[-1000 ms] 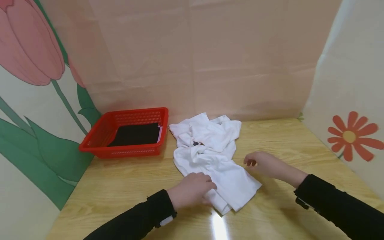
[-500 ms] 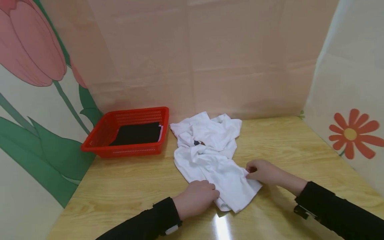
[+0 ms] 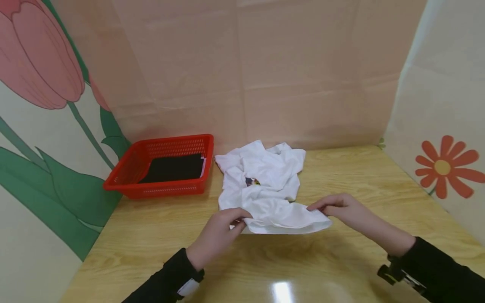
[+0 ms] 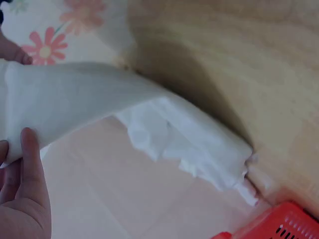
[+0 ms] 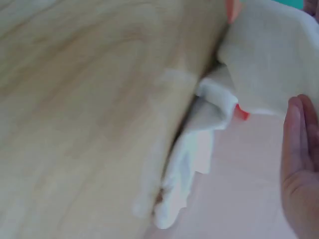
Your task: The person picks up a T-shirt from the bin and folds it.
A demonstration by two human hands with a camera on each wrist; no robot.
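Note:
A crumpled white garment [image 3: 270,170] with a small dark, colourful print lies on the wooden table, its far part still bunched. My left hand [image 3: 217,235] pinches the left corner of its near edge between thumb and fingers. At the opposite corner, my right hand [image 3: 348,212] pinches the cloth the same way. The near edge hangs lifted off the table between both hands. In the left wrist view the cloth [image 4: 84,94] stretches up from the bunched part to the fingers. The right wrist view shows the raised cloth [image 5: 269,55] beside the right hand [image 5: 301,174].
A red plastic basket [image 3: 163,193] stands left of the garment, with a folded black cloth [image 3: 174,168] inside. Beige sheeting [image 3: 242,84] rises behind the table [image 3: 341,176], and flower-printed panels stand at both sides.
Both hands have taken hold of the garment's near end and lifted it off the table. That edge has moved up and away from the front, and more of the print shows.

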